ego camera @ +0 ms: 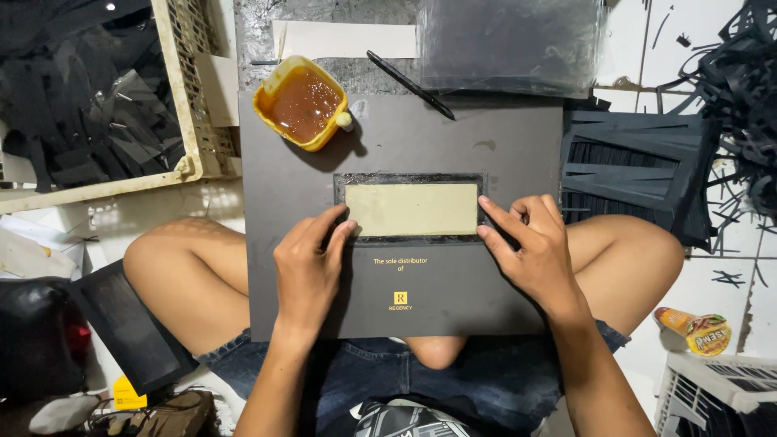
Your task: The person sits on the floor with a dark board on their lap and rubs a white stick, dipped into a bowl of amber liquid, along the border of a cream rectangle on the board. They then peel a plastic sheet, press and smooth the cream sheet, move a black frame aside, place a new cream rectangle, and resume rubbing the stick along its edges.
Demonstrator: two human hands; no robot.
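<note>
A dark grey board [421,146] with small gold print rests on my crossed legs. A rectangular window in it shows a pale olive panel [411,209] framed by a black glossy border. My left hand [309,263] presses its fingertips on the frame's left end. On the frame's right end, my right hand [530,247] presses the same way. Neither hand holds anything. A yellow tub of brown glue [303,102] stands on the board's upper left corner, and a black brush or pen [410,84] lies above the board.
A cream plastic crate [182,97] of black scraps stands at left. Clear plastic sheets [506,44] lie at top. A stack of black strips [631,174] and loose black trimmings [740,81] are at right. A white basket [712,388] and a snack packet [696,330] are at lower right.
</note>
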